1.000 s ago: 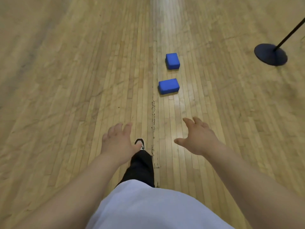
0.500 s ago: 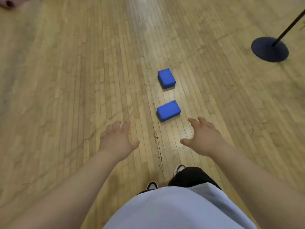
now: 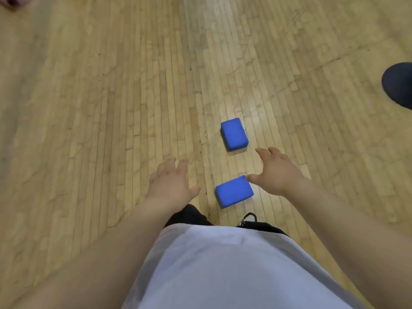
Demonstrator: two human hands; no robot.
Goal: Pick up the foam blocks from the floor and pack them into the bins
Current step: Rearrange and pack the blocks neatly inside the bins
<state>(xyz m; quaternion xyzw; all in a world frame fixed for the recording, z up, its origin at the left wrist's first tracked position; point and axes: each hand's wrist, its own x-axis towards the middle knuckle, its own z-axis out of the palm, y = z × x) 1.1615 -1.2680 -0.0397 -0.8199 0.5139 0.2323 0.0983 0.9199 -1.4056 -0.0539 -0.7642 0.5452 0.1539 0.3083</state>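
Observation:
Two blue foam blocks lie on the wooden floor ahead of me. The near block [image 3: 234, 191] sits just in front of my feet, and the far block [image 3: 234, 134] lies a little beyond it. My right hand [image 3: 275, 172] hovers above the floor with spread fingers, its thumb tip over the near block's upper right corner. My left hand [image 3: 172, 182] is held out to the left of the near block, fingers loosely spread, holding nothing. No bin is in view.
A dark round stand base [image 3: 399, 84] lies at the right edge of the floor. A pinkish object [image 3: 13, 1] peeks in at the top left corner. My shoe [image 3: 249, 218] stands just behind the near block.
I have walked forward, so both blocks are now much closer and lower in view. My hands stay outstretched, and the right one has come over the near block's corner.

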